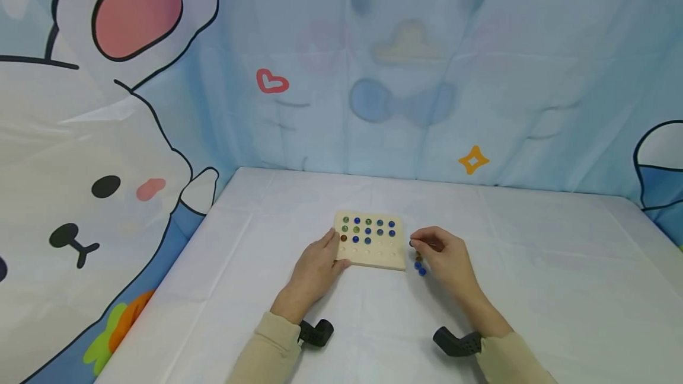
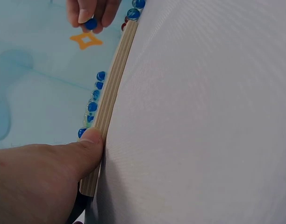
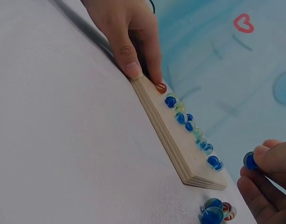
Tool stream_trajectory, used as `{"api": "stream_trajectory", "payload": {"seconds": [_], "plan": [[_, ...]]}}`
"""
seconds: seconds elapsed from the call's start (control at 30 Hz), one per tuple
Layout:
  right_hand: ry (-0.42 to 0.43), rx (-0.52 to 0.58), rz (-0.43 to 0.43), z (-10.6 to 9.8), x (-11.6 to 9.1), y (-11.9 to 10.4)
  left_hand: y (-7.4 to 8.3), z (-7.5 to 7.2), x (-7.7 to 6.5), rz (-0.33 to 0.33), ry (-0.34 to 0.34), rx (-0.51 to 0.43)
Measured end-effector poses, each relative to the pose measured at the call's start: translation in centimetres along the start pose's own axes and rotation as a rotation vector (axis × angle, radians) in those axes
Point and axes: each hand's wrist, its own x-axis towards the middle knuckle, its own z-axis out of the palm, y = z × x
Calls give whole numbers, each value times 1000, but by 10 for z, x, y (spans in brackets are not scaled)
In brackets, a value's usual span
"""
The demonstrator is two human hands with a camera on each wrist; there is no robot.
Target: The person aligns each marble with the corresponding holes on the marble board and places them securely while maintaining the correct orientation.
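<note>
A pale wooden board [image 1: 376, 258] with rows of small hollows lies on the table. Glass marbles, blue, green and one red-brown [image 1: 344, 238], fill its two back rows and part of the third. My left hand [image 1: 313, 270] grips the board's left near corner, thumb on the near edge and fingers along the left side. Just off the board's right side, my right hand [image 1: 447, 261] pinches a blue marble [image 3: 250, 161] between thumb and fingers, above the surface. Several loose marbles [image 1: 422, 272], blue and reddish, lie close together beneath that hand, right of the board.
A white cloth [image 1: 560, 265] covers the table. Behind it hangs a light blue printed curtain [image 1: 320, 135], with a large cartoon animal [image 1: 128, 212] at the left. Black wrist mounts [image 1: 457, 342] sit on both forearms, by the beige sleeves.
</note>
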Motion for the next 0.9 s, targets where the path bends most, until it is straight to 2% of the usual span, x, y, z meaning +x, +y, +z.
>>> {"api": "stream_trajectory", "payload": {"seconds": [0.3,0.9], "plan": [[-23,-5,-12,8,4,-7,0,0,-1,15,16,2],[-36,-20,-42,33,13,-15,-1,0,1,-18,-14,-9]]}}
